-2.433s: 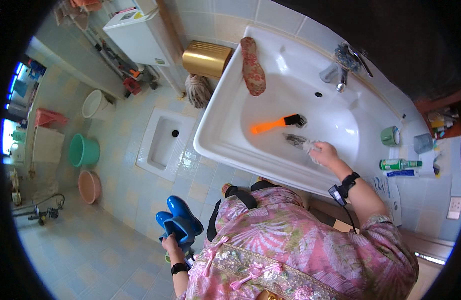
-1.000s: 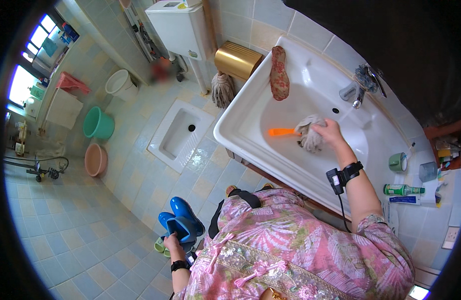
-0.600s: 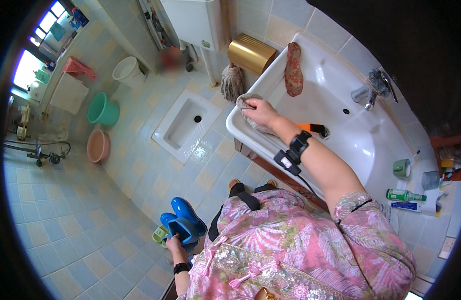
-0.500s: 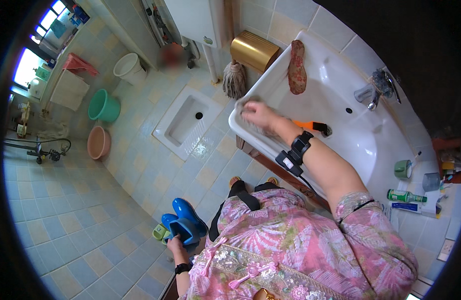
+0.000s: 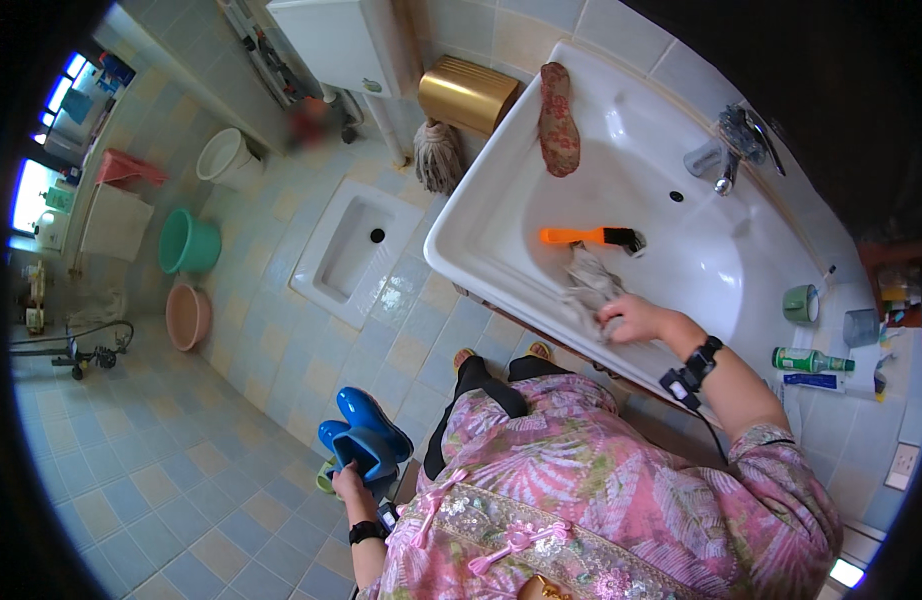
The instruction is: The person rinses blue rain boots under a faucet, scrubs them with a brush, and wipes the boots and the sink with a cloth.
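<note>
My right hand (image 5: 636, 318) is closed on a crumpled grey cloth (image 5: 589, 280) at the near side of the white sink (image 5: 461, 215). The cloth hangs over the inner slope of the basin. Beyond it, inside the sink, lies an orange-handled brush (image 5: 576, 236) with black bristles. A reddish patterned insole (image 5: 560, 130) rests on the sink's far left corner. Low on my left, my left hand (image 5: 349, 482) grips the top of a blue rubber boot (image 5: 366, 455). Another glossy blue boot part (image 5: 371, 415) shows just beyond; how the boots overlap I cannot tell.
A metal tap (image 5: 736, 160) stands at the sink's back edge. On the right ledge are a green cup (image 5: 801, 304) and a green bottle (image 5: 813, 360). A squat toilet (image 5: 331, 285) is set in the tiled floor, with a mop (image 5: 439, 160) beyond. Green slippers lie near the boots.
My right hand has moved with the cloth from the sink's left corner rightward along its near side, uncovering the brush. My left hand still holds the boot. The whole view has shifted slightly.
</note>
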Demonstrator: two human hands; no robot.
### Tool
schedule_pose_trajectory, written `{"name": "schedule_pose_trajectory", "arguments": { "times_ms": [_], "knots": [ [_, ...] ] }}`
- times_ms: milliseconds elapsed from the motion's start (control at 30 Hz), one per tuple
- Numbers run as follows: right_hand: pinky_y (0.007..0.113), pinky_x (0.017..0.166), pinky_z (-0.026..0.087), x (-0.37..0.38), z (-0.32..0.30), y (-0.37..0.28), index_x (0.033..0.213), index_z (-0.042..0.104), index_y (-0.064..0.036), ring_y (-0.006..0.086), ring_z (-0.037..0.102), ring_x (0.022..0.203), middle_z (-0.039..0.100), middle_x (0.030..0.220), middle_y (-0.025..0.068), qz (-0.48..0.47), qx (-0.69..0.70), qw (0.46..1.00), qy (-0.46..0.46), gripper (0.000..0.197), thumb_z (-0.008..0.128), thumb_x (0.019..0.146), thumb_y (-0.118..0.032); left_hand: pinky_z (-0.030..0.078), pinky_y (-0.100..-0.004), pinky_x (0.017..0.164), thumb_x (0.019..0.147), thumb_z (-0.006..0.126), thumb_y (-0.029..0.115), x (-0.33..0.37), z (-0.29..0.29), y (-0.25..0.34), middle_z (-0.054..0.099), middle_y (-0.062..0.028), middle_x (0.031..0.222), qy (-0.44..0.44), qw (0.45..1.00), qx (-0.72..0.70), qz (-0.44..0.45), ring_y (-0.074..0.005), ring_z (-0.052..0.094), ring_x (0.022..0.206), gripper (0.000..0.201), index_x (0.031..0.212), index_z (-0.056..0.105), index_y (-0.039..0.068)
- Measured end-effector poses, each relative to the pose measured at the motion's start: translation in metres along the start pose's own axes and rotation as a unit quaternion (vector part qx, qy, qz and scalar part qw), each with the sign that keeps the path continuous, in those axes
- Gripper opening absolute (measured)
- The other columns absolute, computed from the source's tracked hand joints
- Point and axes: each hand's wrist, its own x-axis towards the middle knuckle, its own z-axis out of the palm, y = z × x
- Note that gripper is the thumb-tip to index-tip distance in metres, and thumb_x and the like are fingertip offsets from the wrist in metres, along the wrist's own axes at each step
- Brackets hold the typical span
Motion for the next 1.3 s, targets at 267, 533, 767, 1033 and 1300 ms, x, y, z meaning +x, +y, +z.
{"name": "schedule_pose_trajectory", "arguments": {
  "times_ms": [267, 533, 767, 1033, 1300],
  "knots": [
    [0.032, 0.078, 0.042, -0.105, -0.036, 0.145, 0.093, 0.058, -0.006, 0.0285, 0.054, 0.088, 0.057, 0.093, 0.0148, 0.372, -0.109, 0.882, 0.269, 0.032, 0.057, 0.066, -0.022, 0.043, -0.0378, 0.071, 0.069, 0.058, 0.006, -0.057, 0.049, 0.051, 0.056, -0.0144, 0.09, -0.068, 0.995, 0.027, 0.062, -0.0261, 0.055, 0.077, 0.031, 0.098, 0.048, -0.001],
    [0.028, 0.059, 0.044, -0.015, -0.067, 0.093, 0.106, 0.049, -0.0014, 0.0169, 0.054, 0.071, 0.057, 0.085, 0.01, 0.294, 0.235, 0.879, 0.292, 0.038, 0.052, 0.069, -0.01, 0.044, -0.0375, 0.07, 0.068, 0.055, 0.002, -0.076, 0.061, 0.076, 0.056, -0.0141, 0.088, -0.048, 0.991, 0.071, 0.103, -0.0257, 0.055, 0.076, 0.029, 0.096, 0.048, -0.003],
    [0.029, 0.084, 0.039, 0.022, -0.078, 0.046, 0.119, 0.04, -0.0018, 0.0228, 0.047, 0.104, 0.043, 0.121, 0.0132, 0.057, 0.286, 0.933, 0.212, 0.05, 0.053, 0.07, -0.005, 0.045, -0.0366, 0.071, 0.067, 0.054, -0.002, -0.104, 0.067, 0.138, 0.056, -0.0142, 0.089, -0.056, 0.984, -0.065, 0.159, -0.0247, 0.055, 0.076, 0.028, 0.094, 0.05, -0.004],
    [0.029, 0.076, 0.044, -0.011, -0.076, 0.061, 0.11, 0.049, -0.0009, 0.0175, 0.054, 0.088, 0.056, 0.1, 0.0122, 0.194, 0.178, 0.932, 0.249, 0.046, 0.06, 0.067, -0.014, 0.045, -0.0301, 0.071, 0.069, 0.055, -0.001, -0.166, 0.022, 0.258, 0.058, -0.009, 0.086, -0.197, 0.906, -0.122, 0.354, -0.0189, 0.056, 0.075, 0.028, 0.097, 0.054, -0.003],
    [0.026, 0.081, 0.04, -0.058, -0.068, 0.02, 0.114, 0.044, 0.0014, 0.0171, 0.049, 0.098, 0.051, 0.108, 0.0123, 0.206, 0.204, 0.909, 0.3, 0.047, 0.056, 0.071, -0.014, 0.046, -0.0264, 0.069, 0.066, 0.06, -0.001, -0.207, 0.022, 0.32, 0.06, -0.0087, 0.085, -0.315, 0.842, -0.145, 0.412, -0.0156, 0.058, 0.07, 0.025, 0.091, 0.056, -0.002]
  ]
}}
